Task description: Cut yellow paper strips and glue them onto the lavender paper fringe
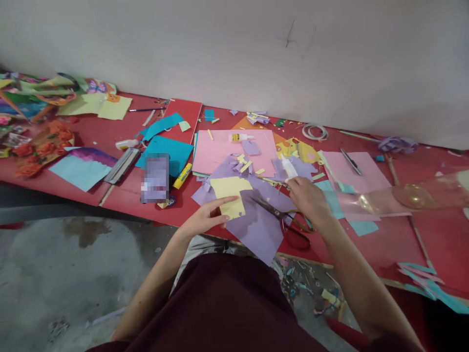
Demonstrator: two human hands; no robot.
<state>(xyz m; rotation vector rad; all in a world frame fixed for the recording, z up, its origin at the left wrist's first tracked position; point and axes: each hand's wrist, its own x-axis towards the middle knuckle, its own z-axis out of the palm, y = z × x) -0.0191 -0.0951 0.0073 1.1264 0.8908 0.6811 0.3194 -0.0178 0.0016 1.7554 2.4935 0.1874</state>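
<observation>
My left hand (pixel 207 217) holds a piece of yellow paper (pixel 229 188) by its left side, index finger and thumb lying over it. The paper has uneven edges and is above purple sheets (pixel 262 239). My right hand (pixel 309 198) is closed around the lower end of a white glue bottle (pixel 288 167), which tilts up and away to the left. Below that hand, scissors (pixel 280 215) with dark blades and looped handles lie on the purple paper, apart from my fingers.
A pink sheet (pixel 212 151) carries a second glue bottle (pixel 240 138) and paper scraps. Leftward are a phone-like blurred item (pixel 156 178), a yellow glue stick (pixel 182 176) and a metal ruler-like bar (pixel 122 166). A clear plastic bottle (pixel 410 195) lies right, near a pen (pixel 351 161).
</observation>
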